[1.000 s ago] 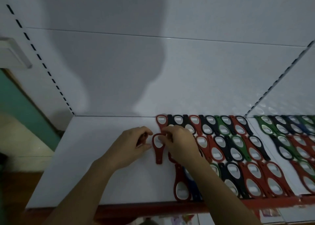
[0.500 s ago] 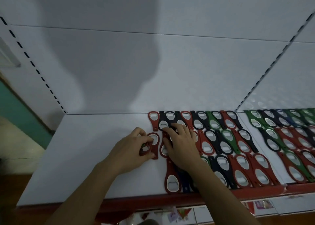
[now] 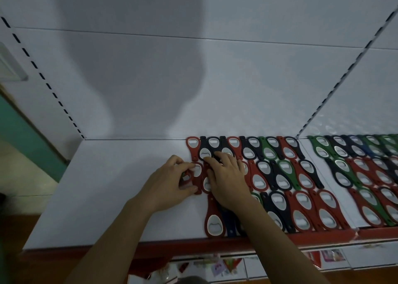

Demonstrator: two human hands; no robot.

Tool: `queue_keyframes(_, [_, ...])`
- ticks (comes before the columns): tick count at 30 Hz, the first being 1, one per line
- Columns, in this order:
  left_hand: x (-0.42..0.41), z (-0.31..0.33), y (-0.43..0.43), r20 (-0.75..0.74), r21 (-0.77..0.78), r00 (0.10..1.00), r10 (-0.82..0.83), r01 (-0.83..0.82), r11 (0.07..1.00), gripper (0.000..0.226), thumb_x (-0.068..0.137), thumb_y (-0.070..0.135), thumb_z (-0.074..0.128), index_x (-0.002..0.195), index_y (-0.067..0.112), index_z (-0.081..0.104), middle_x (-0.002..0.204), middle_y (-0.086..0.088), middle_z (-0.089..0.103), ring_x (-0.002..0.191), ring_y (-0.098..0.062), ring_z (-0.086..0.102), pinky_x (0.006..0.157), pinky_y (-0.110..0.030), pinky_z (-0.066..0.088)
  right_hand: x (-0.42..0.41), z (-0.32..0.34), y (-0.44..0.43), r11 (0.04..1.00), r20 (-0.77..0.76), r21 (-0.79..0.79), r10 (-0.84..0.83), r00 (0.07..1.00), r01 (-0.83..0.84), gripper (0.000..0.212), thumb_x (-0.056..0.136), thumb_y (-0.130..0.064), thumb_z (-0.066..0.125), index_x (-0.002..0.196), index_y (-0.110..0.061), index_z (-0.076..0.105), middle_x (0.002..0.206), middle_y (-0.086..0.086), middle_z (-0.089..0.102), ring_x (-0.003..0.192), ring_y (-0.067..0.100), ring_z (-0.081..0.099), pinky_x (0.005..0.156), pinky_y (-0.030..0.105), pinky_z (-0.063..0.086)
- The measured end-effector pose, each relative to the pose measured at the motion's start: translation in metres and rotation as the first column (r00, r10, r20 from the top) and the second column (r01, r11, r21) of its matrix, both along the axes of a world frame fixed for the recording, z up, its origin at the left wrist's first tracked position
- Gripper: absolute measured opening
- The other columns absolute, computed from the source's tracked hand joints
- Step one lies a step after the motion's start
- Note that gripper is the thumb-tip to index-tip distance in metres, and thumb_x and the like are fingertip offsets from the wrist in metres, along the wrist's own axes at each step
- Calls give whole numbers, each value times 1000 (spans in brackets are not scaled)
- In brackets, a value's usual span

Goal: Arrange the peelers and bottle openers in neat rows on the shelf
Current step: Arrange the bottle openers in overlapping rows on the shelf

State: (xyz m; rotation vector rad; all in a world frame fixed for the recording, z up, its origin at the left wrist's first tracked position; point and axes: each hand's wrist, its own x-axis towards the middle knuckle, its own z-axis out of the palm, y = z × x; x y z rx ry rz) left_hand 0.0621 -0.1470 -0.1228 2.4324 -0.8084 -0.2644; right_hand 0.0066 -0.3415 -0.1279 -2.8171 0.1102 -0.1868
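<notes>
Rows of red, black and green bottle openers (image 3: pixel 280 171) lie side by side on the white shelf (image 3: pixel 103 189). My left hand (image 3: pixel 170 184) has its fingers curled round several openers, with a green and red one showing inside the palm, and its thumb and forefinger touch a red opener (image 3: pixel 197 177) at the left end of the middle row. My right hand (image 3: pixel 226 180) lies flat with spread fingers on the neighbouring red and black openers. Another red opener (image 3: pixel 213 221) lies at the front edge, under my right wrist.
The left half of the shelf is bare white board. A red price strip (image 3: pixel 215 244) runs along the front edge. A second shelf bay (image 3: pixel 366 176) on the right holds more openers. A perforated upright (image 3: pixel 49 87) stands at the back left.
The red opener went from upright between both hands to lying flat at the left end of the middle row. My right hand spread flat over the neighbouring openers.
</notes>
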Motion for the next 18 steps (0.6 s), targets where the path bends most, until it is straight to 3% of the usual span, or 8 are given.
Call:
queue_keyframes(3, [1,-4,7,-98,-171,995,22,-39,985,67,97,17,59,157,31,32,136,12,45,126,-10,52,102,-22,43,-4,8,1,997,130,73,27,991,-37,41,105,-27,44,145,-25,48,148,-2,46,139,20,36,115,49,31])
queue_keyframes(5, [-1,-1,12,-192,-317,981,8,-70,946,64,104,11,50,158,38,29,137,10,58,122,-7,58,105,-27,47,-6,17,6,956,243,260,73,967,-138,37,103,-22,53,140,-21,55,137,-4,55,126,13,48,105,36,43])
queue_keyframes(7, [-6,6,12,-238,-451,968,-81,-36,892,58,105,12,50,152,45,38,116,9,71,100,-16,71,86,-27,56,-8,28,12,835,308,493,93,947,-243,32,101,-19,58,133,-21,60,124,-9,62,108,7,58,91,20,49])
queue_keyframes(9, [-13,13,9,-236,-525,962,-138,-7,851,41,105,17,53,139,39,55,105,4,74,87,-22,76,71,-28,58,-8,35,18,771,333,583,59,941,-255,23,99,-19,61,121,-21,68,109,-12,66,96,7,62,80,16,50])
queue_keyframes(12, [-21,23,12,-235,-521,970,-69,-65,851,21,107,27,52,122,32,66,104,9,76,79,-18,77,67,-30,61,-6,40,22,687,282,703,-26,959,-187,14,98,-19,63,109,-19,72,88,-16,69,84,5,66,71,17,51])
queue_keyframes(14, [-24,26,21,-161,-449,985,69,-136,883,18,107,28,50,113,35,65,98,20,74,73,-10,74,65,-20,57,-5,40,19,649,234,748,-55,971,-143,14,99,-21,63,111,-21,70,76,-16,64,70,3,61,64,18,49])
queue_keyframes(16, [-25,28,31,-42,-415,973,227,-223,882,14,105,24,53,106,32,65,92,26,71,77,-2,69,68,-10,49,-4,40,14,669,157,736,-18,987,-105,12,97,-23,66,109,-24,68,73,-9,59,65,7,58,61,22,52])
queue_keyframes(18, [-25,27,43,-6,-399,957,290,-268,877,9,102,21,60,101,28,66,89,29,66,73,2,62,67,-7,44,-6,37,16,755,76,642,105,992,-129,7,95,-25,68,102,-23,68,77,-10,63,71,4,62,63,16,52])
